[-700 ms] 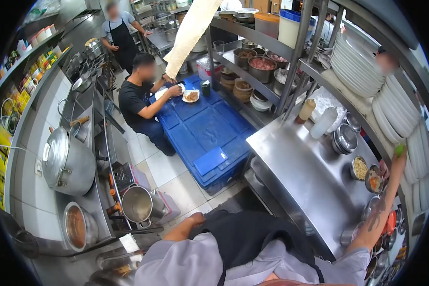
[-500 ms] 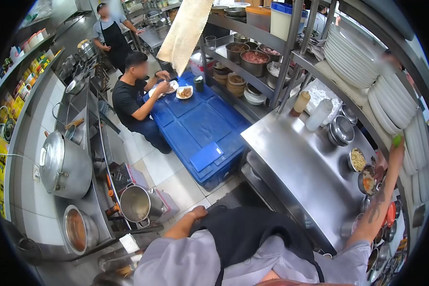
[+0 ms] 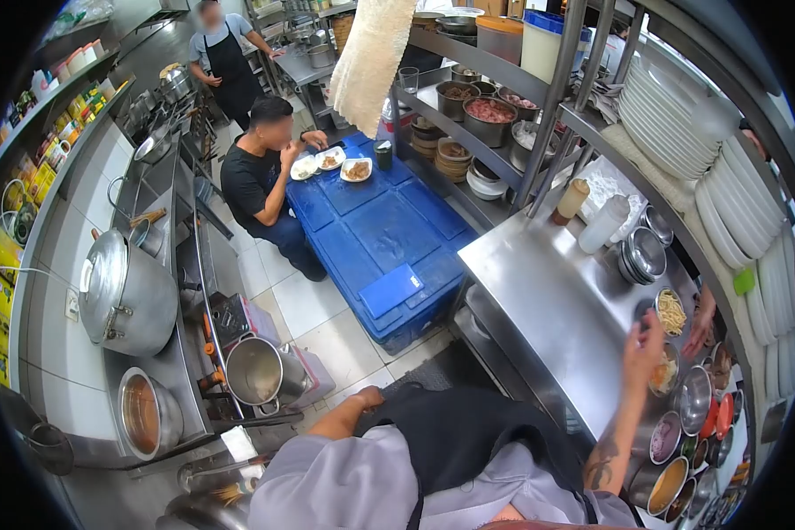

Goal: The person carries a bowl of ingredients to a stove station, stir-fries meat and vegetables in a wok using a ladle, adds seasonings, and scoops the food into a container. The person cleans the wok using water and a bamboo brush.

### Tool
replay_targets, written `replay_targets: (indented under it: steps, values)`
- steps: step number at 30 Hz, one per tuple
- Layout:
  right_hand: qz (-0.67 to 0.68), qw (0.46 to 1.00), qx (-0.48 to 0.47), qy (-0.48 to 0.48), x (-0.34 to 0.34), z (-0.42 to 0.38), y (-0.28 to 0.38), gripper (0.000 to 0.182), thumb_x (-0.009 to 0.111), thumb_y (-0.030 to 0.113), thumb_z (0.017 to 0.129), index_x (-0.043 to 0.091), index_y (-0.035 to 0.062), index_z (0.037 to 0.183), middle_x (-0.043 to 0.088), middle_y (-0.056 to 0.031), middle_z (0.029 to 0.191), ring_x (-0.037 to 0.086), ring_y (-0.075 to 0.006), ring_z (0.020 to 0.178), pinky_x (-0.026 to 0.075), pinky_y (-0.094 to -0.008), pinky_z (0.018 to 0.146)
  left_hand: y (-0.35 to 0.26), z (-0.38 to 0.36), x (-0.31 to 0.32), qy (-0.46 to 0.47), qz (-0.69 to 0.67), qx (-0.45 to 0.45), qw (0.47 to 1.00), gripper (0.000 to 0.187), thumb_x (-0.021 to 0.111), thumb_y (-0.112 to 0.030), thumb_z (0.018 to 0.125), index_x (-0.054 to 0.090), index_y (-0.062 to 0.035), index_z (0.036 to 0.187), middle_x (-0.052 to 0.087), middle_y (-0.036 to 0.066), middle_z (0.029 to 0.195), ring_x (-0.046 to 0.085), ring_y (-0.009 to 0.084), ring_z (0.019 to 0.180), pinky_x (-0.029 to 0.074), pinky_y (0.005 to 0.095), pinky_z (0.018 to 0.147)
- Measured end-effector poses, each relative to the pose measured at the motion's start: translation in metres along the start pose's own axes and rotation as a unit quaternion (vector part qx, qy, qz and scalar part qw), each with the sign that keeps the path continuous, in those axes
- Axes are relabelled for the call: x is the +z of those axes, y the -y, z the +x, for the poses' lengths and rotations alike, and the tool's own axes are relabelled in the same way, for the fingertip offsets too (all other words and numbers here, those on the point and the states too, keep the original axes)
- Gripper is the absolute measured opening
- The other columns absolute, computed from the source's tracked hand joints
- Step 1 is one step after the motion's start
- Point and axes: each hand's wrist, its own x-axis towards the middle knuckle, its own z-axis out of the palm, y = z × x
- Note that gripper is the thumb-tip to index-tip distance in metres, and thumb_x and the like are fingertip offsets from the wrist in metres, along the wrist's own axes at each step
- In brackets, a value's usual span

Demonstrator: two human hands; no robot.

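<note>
My right hand is over the right side of the steel counter, fingers bent around a small dark thing whose kind I cannot make out. Just beyond it stands a metal bowl of pale noodle-like strips. Partly behind my wrist is a bowl with white and orange food. My left hand is closed beside my black apron, with nothing seen sticking out of it. Another person's hand rests among the bowls at the counter's far side.
Several bowls of ingredients line the right edge, among them an orange-filled pot. Stacked white plates fill the shelf above. Squeeze bottles stand behind. A seated person eats at the blue bin; another person stands farther back.
My right hand has come back from the plate shelf, down and left to the bowls. The view has shifted slightly. The seated person's hand has risen to the mouth.
</note>
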Motion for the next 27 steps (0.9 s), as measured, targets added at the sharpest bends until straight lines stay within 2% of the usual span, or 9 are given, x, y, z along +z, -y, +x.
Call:
replay_targets:
  steps: [3,6,9,16,18,27]
  values:
    - [0.029,0.996,-0.072,0.039,0.031,-0.033,0.020,0.033,0.061,0.000,0.084,0.058,-0.0003,0.117,0.058,-0.0143,0.109,0.057,-0.0234,0.093,0.046,-0.0306,0.069,-0.001,0.000,0.000,-0.032,-0.023,0.022,0.999,0.032,0.056,-0.027,0.082,0.065,0.0028,0.078,0.064,0.016,0.063,0.062,0.0273,0.048,0.052,0.0391,0.050]
    - [0.047,0.995,-0.070,0.051,0.039,-0.044,0.029,0.034,0.061,0.000,0.083,0.057,-0.0009,0.117,0.057,-0.0145,0.109,0.057,-0.0250,0.092,0.047,-0.0314,0.069,-0.002,0.005,0.002,-0.079,-0.005,0.064,0.995,0.030,0.054,-0.024,0.083,0.066,0.0031,0.080,0.064,0.017,0.061,0.062,0.0291,0.048,0.053,0.0394,0.051]
    - [0.047,0.995,-0.066,0.051,0.039,-0.043,0.032,0.033,0.061,0.000,0.083,0.058,-0.0013,0.116,0.057,-0.0147,0.110,0.057,-0.0247,0.091,0.047,-0.0316,0.069,-0.018,-0.010,-0.008,-0.026,-0.012,0.009,1.000,0.030,0.051,-0.023,0.084,0.066,0.0028,0.081,0.064,0.017,0.063,0.064,0.0290,0.051,0.054,0.0385,0.052]
    - [0.053,0.996,-0.064,0.043,0.040,-0.046,0.039,0.032,0.062,0.000,0.083,0.058,-0.0012,0.115,0.056,-0.0146,0.110,0.057,-0.0239,0.088,0.046,-0.0309,0.068,-0.008,-0.006,-0.006,-0.030,-0.032,0.019,0.999,0.032,0.055,-0.026,0.085,0.065,0.0033,0.077,0.065,0.017,0.064,0.064,0.0263,0.051,0.054,0.0377,0.049]
    - [0.056,0.995,-0.061,0.047,0.043,-0.050,0.037,0.031,0.061,-0.001,0.083,0.058,-0.0010,0.114,0.057,-0.0146,0.110,0.057,-0.0238,0.087,0.046,-0.0307,0.067,-0.004,-0.004,-0.007,0.001,-0.048,-0.002,0.999,0.031,0.057,-0.026,0.085,0.064,0.0037,0.080,0.065,0.016,0.065,0.063,0.0256,0.051,0.053,0.0373,0.048]
    - [0.064,0.993,-0.068,0.067,0.057,-0.068,0.041,0.031,0.061,-0.004,0.082,0.058,-0.0003,0.112,0.058,-0.0144,0.106,0.056,-0.0225,0.078,0.046,-0.0295,0.064,-0.003,-0.007,-0.006,-0.026,-0.061,0.011,0.998,0.026,0.056,-0.021,0.084,0.063,0.0034,0.079,0.064,0.015,0.066,0.063,0.0253,0.052,0.053,0.0362,0.047]
